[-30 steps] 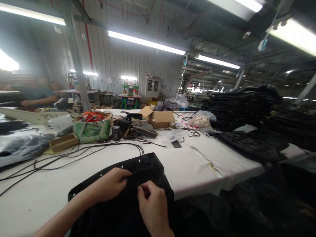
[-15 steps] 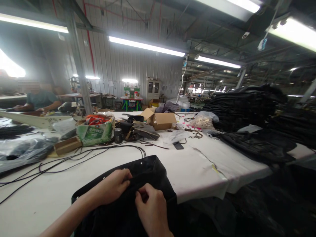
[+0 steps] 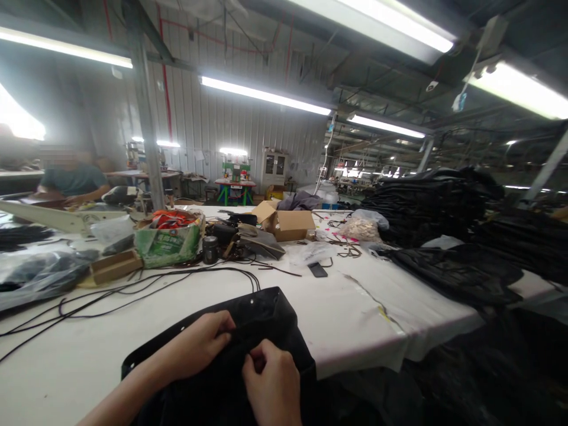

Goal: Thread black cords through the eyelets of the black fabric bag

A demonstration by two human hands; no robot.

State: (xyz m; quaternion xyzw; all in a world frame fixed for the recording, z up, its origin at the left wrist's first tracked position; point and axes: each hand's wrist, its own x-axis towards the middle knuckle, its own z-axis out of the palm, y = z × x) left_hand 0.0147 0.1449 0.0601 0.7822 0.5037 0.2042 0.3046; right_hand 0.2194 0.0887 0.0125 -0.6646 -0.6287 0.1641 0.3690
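A black bag (image 3: 286,322) with an open top and small light eyelets along its rim lies at the front edge of the white-covered table (image 3: 355,331). My left hand (image 3: 199,346) reaches over the bag from the left, its fingers and thumb closed on the dark fabric just inside the rim. Close by on the right, my right hand (image 3: 274,378) pinches the near side with thumb and forefinger. Dark fabric hides the fingertips, so a small thing in the pinch cannot be made out. Long black cords (image 3: 146,278) run leftward from the bag's far edge.
Behind the cords stand a green and white sack (image 3: 166,242) with orange contents, a dark jar (image 3: 210,249) and an open cardboard box (image 3: 293,225). A flat dark piece (image 3: 318,270) lies right of centre. Black goods (image 3: 426,204) are piled at right. A person (image 3: 73,177) sits far left.
The view has tilted slightly upward, so the scene sits a little lower. Both hands stay on the bag in nearly the same pose, with only slight finger movement.
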